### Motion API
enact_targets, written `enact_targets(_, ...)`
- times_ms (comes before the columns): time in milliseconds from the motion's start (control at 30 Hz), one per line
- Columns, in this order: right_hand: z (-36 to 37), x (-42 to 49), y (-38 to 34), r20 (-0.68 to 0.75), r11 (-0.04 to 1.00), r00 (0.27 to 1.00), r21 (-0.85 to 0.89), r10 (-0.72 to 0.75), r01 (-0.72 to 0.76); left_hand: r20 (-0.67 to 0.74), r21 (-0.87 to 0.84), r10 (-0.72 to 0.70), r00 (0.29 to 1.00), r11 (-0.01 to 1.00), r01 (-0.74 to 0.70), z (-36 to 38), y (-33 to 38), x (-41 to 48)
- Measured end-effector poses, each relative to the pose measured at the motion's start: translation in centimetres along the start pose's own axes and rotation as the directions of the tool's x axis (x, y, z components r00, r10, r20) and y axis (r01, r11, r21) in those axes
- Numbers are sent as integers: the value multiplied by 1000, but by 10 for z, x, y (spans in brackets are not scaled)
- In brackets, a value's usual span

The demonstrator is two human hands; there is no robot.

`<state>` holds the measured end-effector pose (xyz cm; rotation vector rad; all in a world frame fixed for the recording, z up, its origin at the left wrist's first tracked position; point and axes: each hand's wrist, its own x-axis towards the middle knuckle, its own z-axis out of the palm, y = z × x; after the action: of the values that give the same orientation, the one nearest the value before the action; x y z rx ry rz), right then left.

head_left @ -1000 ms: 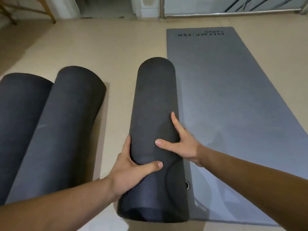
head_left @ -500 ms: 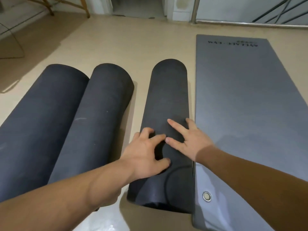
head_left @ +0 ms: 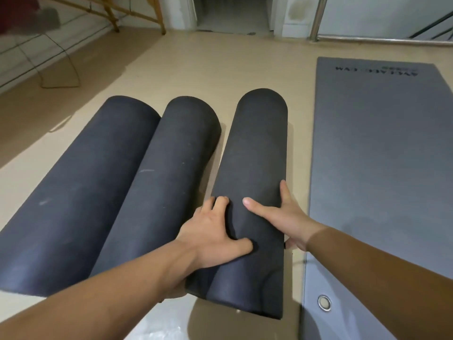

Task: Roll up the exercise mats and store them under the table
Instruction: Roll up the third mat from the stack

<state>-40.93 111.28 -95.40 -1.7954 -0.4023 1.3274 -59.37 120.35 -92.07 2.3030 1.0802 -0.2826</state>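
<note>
Three dark charcoal foam mat rolls lie side by side on the beige floor (head_left: 220,62): the left roll (head_left: 81,192) and the middle roll (head_left: 157,182) touch along their length, and the third, slimmer roll (head_left: 255,182) sits just beside them at centre frame. A moment ago this third roll lay against the edge of the flat grey exercise mat (head_left: 382,168) on the right; now a strip of bare floor shows between them, and the gap to the middle roll has narrowed to almost nothing near the hands. I'd say it is being shoved over to join the finished pair, which leaves the flat mat as the only one not yet rolled.

The left hand (head_left: 213,236) cups the roll's left flank, fingers (head_left: 220,202) curled over the top and thumb pressed into the foam. The right hand (head_left: 279,217) clasps the right flank, thumb across the top, the other fingers wrapped down the far side. So both hands grip the same roll.

A wooden-legged table frame (head_left: 137,15) is cut off at the upper left, so the storage space beneath it cannot be judged. The printing at the flat mat's far end is upside down and unreadable, and the right hand's lower fingers are hidden behind the roll.
</note>
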Motion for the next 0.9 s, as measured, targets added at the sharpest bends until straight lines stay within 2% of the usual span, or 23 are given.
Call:
enact_targets(100, 7, 4, -6, 2, 999, 1000, -40, -31, 31, 35, -175, -124, 992, 976, 129, -7, -31, 2)
enact_targets(200, 16, 6, 1, 83, 994, 992, 46, 92, -96, 62, -295, -178, 982, 937, 189, -9, -56, 4)
enact_targets(267, 27, 8, 8, 127, 987, 986, 103, 109, -122, 47, -311, -179, 983, 932, 185, -7, -60, 2)
enact_targets(500, 35, 10, 19, 49, 975, 996, 207, 77, -85, -34, -197, -198, 980, 962, 187, 1, -39, -6)
enact_targets(600, 35, 13, 22, 64, 968, 994, 228, 88, -101, -83, -141, -197, 977, 973, 184, -4, -37, -5)
enact_targets(900, 18, 26, 37, 65, 977, 992, 179, 110, -120, -72, -58, -200, 977, 979, 196, 10, -27, -2)
